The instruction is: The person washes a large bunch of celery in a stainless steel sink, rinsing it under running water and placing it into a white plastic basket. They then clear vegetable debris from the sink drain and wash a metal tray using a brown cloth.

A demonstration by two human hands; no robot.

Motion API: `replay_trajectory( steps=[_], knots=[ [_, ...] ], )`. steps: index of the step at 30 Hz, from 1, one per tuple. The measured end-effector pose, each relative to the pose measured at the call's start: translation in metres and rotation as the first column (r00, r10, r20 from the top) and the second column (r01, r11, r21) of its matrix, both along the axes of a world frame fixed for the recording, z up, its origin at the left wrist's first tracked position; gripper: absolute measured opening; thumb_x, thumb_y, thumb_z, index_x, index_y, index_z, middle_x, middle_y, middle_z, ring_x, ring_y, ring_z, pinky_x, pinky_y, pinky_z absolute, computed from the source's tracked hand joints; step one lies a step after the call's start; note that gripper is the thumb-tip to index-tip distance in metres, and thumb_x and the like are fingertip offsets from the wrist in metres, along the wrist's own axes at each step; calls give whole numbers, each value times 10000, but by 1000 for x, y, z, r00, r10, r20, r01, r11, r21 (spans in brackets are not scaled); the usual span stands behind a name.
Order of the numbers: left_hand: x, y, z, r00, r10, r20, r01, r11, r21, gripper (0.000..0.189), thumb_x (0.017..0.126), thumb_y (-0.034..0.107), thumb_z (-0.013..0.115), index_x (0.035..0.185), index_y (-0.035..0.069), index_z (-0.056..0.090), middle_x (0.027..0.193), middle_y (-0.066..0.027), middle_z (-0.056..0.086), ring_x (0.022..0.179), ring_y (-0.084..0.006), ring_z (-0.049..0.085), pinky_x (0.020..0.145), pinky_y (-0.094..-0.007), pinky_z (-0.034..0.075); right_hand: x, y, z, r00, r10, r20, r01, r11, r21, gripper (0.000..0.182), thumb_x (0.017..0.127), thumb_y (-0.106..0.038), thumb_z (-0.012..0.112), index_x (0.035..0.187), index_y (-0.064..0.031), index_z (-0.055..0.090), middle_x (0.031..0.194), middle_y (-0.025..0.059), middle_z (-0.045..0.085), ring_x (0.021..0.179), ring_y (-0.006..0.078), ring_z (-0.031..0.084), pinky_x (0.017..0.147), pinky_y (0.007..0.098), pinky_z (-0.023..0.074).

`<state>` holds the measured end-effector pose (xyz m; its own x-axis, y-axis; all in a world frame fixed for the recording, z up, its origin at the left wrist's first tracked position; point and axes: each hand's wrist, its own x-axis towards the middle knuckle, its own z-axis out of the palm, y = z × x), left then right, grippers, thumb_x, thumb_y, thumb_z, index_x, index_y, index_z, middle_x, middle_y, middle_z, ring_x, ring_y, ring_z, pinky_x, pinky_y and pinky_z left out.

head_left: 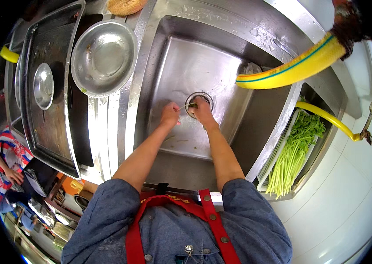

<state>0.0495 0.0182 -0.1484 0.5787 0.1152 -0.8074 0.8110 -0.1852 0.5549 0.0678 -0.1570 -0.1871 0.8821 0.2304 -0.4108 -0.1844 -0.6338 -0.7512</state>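
Both of my hands are low inside a stainless steel sink [202, 66], at and beside its round drain [188, 98]. A thin pale strand [183, 107], perhaps a stem or string, stretches between them. My left hand [170, 114] pinches one end of it, and a bit of something pinkish-red [178, 123] shows under that hand. Over the drain, my right hand [201, 111] grips the other end along with a small dark green piece [193, 105], mostly hidden by the fingers. A few thin green scraps [181, 141] lie on the sink floor.
A yellow hose [291, 71] hangs over the sink's right side. Celery-like greens [291, 158] fill a white basket [265, 180] in the right basin. Left stand a metal bowl [105, 59] and a large tray [52, 132] holding a small bowl [43, 86]. Another person's hand [15, 176] shows far left.
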Motion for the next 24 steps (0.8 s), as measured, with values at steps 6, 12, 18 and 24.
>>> replay_trajectory(
  steps=[6, 12, 18, 24],
  knots=[
    [-3, 1, 15, 967, 192, -167, -225, 951, -210, 311, 888, -39, 463, 1168, 26, 583, 858, -105, 589, 646, -225, 667, 521, -343, 584, -12, 6, 5, 966, -192, 172, 192, 981, 15, 171, 766, 41, 667, 926, -16, 646, 939, 164, 656, 848, 313, 642, 750, 359, 508],
    [-9, -1, 12, 925, 329, -192, -379, 844, -380, 295, 928, 68, 492, 1204, 25, 587, 1001, -106, 626, 773, -214, 676, 698, -333, 573, -27, 24, 51, 884, -465, 41, 456, 879, 136, 169, 795, 15, 682, 959, -26, 682, 952, 128, 664, 878, 258, 648, 780, 324, 517],
    [-9, -13, 34, 817, 490, -303, -546, 491, -678, 314, 969, 280, 496, 1085, 14, 615, 1005, -88, 648, 908, -213, 634, 845, -397, 545, -27, 51, 143, 960, -173, 220, 144, 979, 141, 267, 845, 40, 591, 1111, 31, 597, 1135, 218, 591, 1040, 352, 577, 865, 383, 486],
    [-5, -11, 102, 775, 461, -432, -582, 256, -772, 318, 990, 331, 468, 952, 38, 584, 903, -131, 630, 891, -295, 626, 842, -503, 536, -36, 69, 219, 985, 96, 146, -101, 994, 31, 472, 828, 64, 483, 1298, 80, 455, 1415, 366, 315, 1298, 509, 359, 1069, 486, 361]
  ],
)
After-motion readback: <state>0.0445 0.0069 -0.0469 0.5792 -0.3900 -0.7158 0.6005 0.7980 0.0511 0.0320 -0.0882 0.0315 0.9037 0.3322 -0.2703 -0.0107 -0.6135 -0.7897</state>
